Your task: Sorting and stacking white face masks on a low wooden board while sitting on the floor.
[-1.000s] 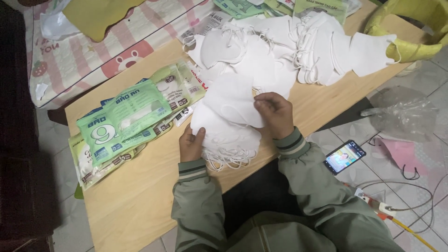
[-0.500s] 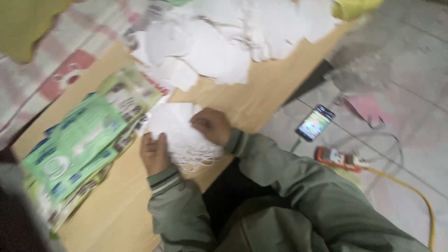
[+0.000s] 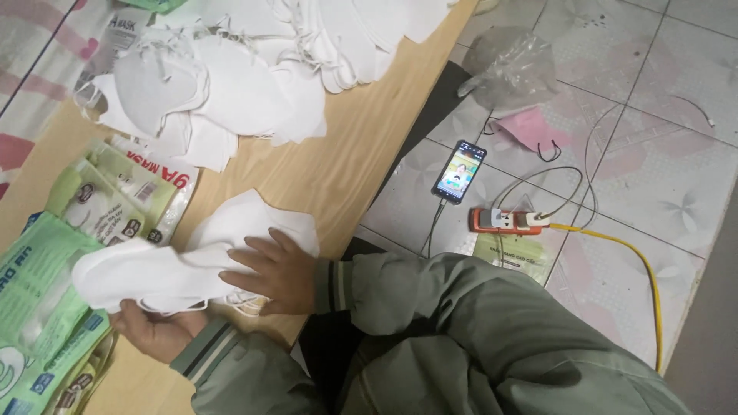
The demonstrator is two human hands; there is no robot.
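Observation:
My left hand grips a folded stack of white face masks from below, lifting its left end over the green packets. My right hand lies flat on the right end of the same stack, fingers spread, pressing it to the low wooden table. One more white mask sticks out from under my right hand. Both arms wear grey-green sleeves with striped cuffs.
A heap of loose white masks covers the table's far end. Green and clear mask packets lie at the left. On the tiled floor to the right are a lit phone, an orange power strip, a yellow cable, a pink mask and a clear plastic bag.
The camera has swung right, showing more floor. My left hand has lifted the mask stack's left end, and my right hand has flattened onto it.

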